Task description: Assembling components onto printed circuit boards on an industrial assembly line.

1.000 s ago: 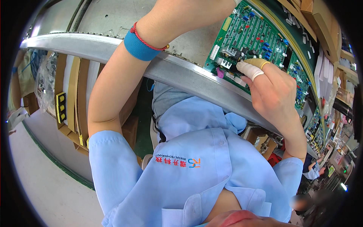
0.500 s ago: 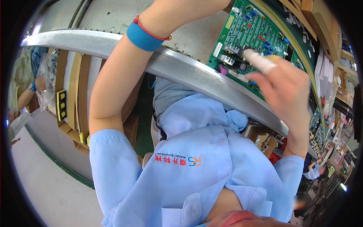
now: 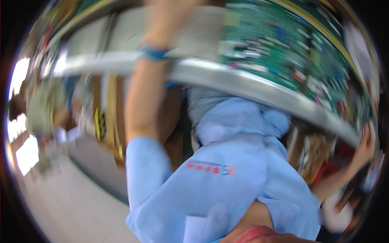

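Observation:
Motion blurs much of the head view. My left hand (image 3: 172, 18) is raised over the bench at the top edge, left of the circuit boards. A blue band (image 3: 155, 53) is around its wrist; its fingers are smeared and cut off. My right hand (image 3: 366, 142) is out at the far right, by the bench's front edge, its grip too blurred to make out. Between my hands lies a green circuit board (image 3: 259, 44) crowded with small parts. Another green circuit board (image 3: 328, 75) lies to the right of it.
A silver metal rail (image 3: 227, 81) runs along the bench's front edge. Below it at left stand cardboard boxes (image 3: 119, 113) and a yellow-and-black part (image 3: 98, 123). Another cardboard box (image 3: 298, 154) is under the bench at right. A person in a light top (image 3: 46, 105) is at far left.
My right hand has left the circuit board and swung out to the far right. My left arm is more upright. The view has shifted and blurred, bringing more boards into sight.

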A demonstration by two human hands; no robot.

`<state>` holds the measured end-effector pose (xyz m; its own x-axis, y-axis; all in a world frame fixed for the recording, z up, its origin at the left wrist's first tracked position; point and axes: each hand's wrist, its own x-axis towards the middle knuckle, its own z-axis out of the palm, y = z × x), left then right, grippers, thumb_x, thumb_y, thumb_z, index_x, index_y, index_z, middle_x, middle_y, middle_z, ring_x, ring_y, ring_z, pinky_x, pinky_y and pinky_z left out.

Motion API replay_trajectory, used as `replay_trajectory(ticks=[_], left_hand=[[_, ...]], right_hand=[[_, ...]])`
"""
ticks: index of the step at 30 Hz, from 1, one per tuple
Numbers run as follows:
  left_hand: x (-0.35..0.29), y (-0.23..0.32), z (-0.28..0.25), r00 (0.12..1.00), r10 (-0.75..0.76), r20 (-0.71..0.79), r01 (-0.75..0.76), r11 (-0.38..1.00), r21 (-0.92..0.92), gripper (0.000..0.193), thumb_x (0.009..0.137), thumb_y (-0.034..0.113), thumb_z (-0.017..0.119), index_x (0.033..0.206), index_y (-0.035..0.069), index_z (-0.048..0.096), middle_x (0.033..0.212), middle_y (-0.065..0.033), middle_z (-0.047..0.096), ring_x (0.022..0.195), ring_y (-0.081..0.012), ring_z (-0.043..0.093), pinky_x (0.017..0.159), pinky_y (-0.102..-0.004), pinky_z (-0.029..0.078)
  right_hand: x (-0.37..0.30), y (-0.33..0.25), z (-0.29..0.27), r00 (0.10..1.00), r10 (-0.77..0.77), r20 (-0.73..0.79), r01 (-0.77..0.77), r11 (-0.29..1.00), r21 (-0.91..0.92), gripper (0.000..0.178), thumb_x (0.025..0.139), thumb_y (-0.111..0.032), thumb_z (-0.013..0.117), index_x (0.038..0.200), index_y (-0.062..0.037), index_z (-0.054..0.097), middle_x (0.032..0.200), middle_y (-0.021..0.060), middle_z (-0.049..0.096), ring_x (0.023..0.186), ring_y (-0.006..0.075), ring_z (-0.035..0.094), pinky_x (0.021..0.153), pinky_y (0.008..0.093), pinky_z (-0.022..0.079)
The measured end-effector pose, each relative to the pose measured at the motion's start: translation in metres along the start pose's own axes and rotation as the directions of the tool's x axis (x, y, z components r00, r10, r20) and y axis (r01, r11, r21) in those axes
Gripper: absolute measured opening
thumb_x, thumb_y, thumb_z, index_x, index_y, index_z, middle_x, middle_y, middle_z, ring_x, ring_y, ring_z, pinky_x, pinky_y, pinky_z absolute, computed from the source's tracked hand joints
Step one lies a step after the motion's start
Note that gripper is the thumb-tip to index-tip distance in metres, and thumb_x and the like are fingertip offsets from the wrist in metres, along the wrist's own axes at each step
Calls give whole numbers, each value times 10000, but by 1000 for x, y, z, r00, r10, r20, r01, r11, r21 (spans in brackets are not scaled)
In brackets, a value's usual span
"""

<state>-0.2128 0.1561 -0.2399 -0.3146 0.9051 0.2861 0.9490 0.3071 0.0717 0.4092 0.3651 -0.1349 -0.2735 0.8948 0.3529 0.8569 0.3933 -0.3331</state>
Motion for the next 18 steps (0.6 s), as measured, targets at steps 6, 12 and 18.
replay_trajectory(ticks=[6,12,18], left_hand=[[22,18,-51,894,-292,-338,149,909,-390,350,938,296,561,1171,54,658,1158,-111,661,969,-195,646,858,-303,502],[44,58,-52,898,-207,-389,-29,854,-520,313,931,232,602,1135,4,664,1151,-81,665,984,-184,623,876,-303,482],[49,70,-55,918,-149,-368,-43,884,-466,285,941,197,585,1125,-5,666,1154,-71,659,998,-162,611,877,-296,492]], right_hand=[[-122,75,-33,767,641,37,-490,622,-611,362,860,-371,615,1137,-138,637,1106,151,651,1046,346,611,855,433,483],[-259,148,16,555,796,241,-661,597,-455,360,750,-242,697,1087,-119,666,990,162,683,943,328,653,814,420,515],[-266,188,91,638,764,-95,-752,593,-287,390,785,-110,603,1175,-132,621,1116,167,636,1042,329,604,878,430,481]])
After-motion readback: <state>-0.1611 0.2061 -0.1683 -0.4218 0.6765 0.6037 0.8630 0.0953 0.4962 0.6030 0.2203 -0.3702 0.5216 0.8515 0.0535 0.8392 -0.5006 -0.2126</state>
